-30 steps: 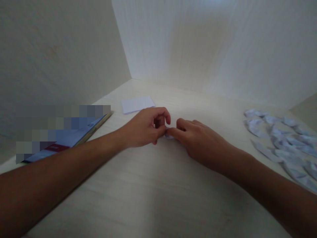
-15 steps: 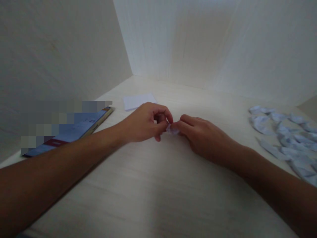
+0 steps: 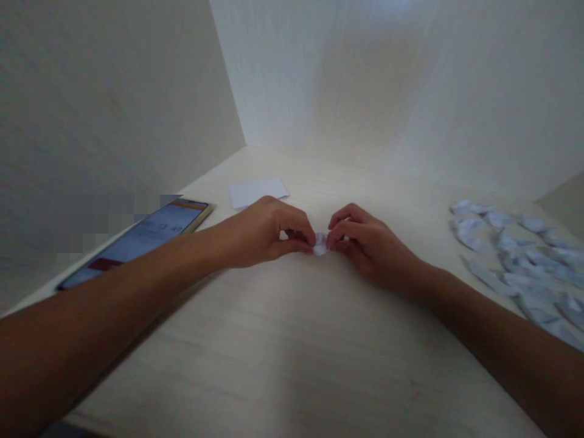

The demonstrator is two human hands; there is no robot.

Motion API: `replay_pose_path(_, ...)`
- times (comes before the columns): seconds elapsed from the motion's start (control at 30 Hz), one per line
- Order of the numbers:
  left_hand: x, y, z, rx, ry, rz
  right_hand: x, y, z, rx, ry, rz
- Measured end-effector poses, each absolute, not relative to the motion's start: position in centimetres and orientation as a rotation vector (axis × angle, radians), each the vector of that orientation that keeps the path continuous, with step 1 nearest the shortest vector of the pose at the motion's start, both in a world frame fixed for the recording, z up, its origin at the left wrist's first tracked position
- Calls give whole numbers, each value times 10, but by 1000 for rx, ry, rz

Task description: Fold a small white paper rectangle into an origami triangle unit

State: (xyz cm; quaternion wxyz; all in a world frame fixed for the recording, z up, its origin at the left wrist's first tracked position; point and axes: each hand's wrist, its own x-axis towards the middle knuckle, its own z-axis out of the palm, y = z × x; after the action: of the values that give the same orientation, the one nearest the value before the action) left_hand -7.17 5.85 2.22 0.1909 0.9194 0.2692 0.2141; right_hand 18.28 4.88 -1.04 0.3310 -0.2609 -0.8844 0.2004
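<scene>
A small folded piece of white paper sits between my two hands just above the pale wooden desk top. My left hand pinches its left side with thumb and fingertips. My right hand pinches its right side, its fingers curled inward. Most of the paper is hidden by my fingertips.
A phone with a lit screen lies at the left by the side wall. A flat white paper sheet lies behind my left hand. Several folded white paper pieces are spread at the right. Walls close in the left and back.
My right hand's fingers have curled up from lying flatter into a pinch. Both hands have lifted the small paper slightly and squeezed it smaller between them.
</scene>
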Motion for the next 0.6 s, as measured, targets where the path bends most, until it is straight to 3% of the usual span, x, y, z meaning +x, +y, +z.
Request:
replay_pose_path(0.2, -66, 51, 10, 2742, 662, 815, 179, 46, -13, -729, -2157, 728)
replay_pose_path(0.6, -64, 52, 8, 2762, 716, 810, 180, 43, -13, -658, -2214, 483)
